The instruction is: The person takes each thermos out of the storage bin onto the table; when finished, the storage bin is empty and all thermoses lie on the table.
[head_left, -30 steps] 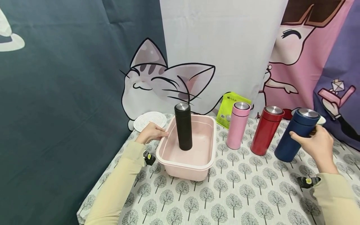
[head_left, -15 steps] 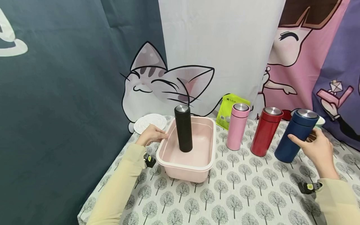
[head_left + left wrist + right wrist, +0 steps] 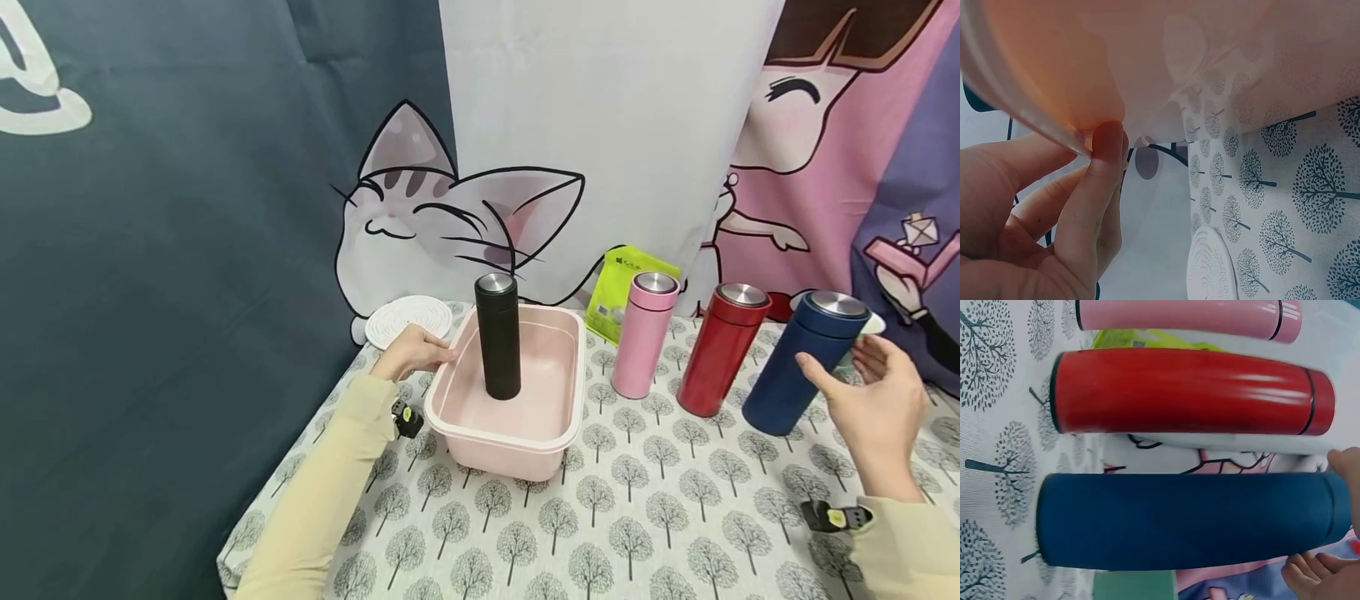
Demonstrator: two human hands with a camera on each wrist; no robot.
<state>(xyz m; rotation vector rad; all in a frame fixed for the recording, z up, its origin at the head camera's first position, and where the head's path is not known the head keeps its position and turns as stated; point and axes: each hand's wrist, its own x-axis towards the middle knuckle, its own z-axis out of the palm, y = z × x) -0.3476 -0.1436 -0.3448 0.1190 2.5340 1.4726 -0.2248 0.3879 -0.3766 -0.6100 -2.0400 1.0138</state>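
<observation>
A pale pink plastic tub point(image 3: 504, 435) stands on the table, and my left hand point(image 3: 411, 354) pinches its left rim between thumb and fingers, as the left wrist view shows. Inside it stands a black thermos flask point(image 3: 498, 342) with a steel-topped lid. To the right a pink flask point(image 3: 642, 342), a red flask point(image 3: 720, 354) and a blue flask point(image 3: 802, 367) stand upright in a row. My right hand point(image 3: 877, 400) is spread loosely at the blue flask's upper right side, thumb in front and fingertips point(image 3: 1304, 565) right at its edge in the right wrist view.
A white round woven mat point(image 3: 408, 320) lies behind my left hand. A lime-green packet point(image 3: 618, 287) leans at the back, left of the pink flask. Behind the blue flask, a pale green bowl point(image 3: 873, 323) is partly hidden. A printed curtain point(image 3: 600, 83) hangs behind the tree-patterned tablecloth point(image 3: 600, 533).
My right hand has loosened and drawn back to the right of the blue flask, its fingers now showing beside it. The left hand keeps its pinch on the tub. The view has shifted slightly.
</observation>
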